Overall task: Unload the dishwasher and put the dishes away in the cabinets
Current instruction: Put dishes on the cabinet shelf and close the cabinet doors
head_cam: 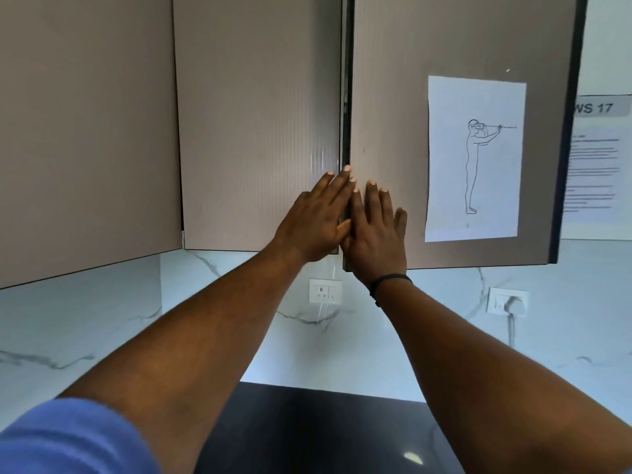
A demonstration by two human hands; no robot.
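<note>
Between your two flat hands runs the seam where the left cabinet door [260, 131] meets the right cabinet door [386, 97]. Left hand [313, 222] and right hand [374, 230] hold nothing, fingers straight. Hook the right door's edge, which seems slightly ajar; no dishes show.

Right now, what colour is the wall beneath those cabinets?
White marble wall with grey veins, seen best in the head view.
</note>
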